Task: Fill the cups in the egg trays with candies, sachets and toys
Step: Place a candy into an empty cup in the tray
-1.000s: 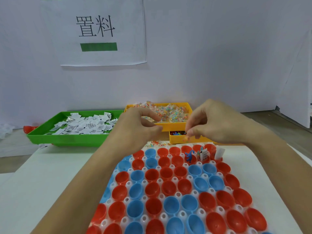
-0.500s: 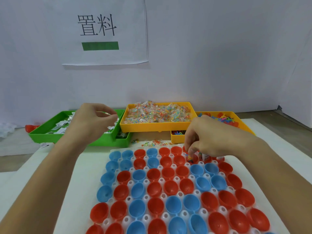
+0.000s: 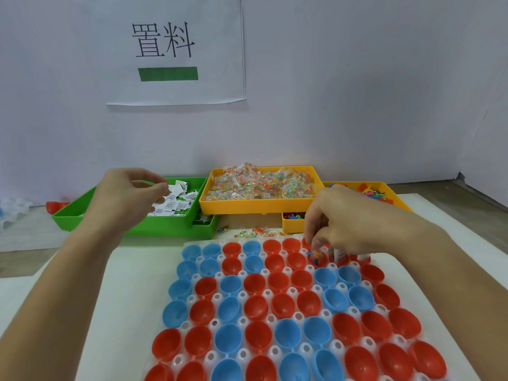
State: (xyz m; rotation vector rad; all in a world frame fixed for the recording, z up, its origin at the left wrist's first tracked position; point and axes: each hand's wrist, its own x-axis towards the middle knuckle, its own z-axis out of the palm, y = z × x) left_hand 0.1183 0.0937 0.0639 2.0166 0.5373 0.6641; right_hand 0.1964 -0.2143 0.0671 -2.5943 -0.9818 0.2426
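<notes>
A candy packet (image 3: 319, 254) is pinched by the curled fingers of the right hand (image 3: 349, 224) over a red cup (image 3: 319, 261) in the far right of the egg tray (image 3: 288, 306). The left hand (image 3: 129, 196) is held above the green bin (image 3: 170, 229) of sachets (image 3: 176, 202), fingers loosely curled, nothing visibly gripped.

Cups (image 3: 283, 305): glossy, smooth plastic. Egg tray (image 3: 295, 293): translucent white plastic. At 12 o'clock, matt paper sign (image 3: 176, 50); candies (image 3: 261, 182) in clear film.
</notes>
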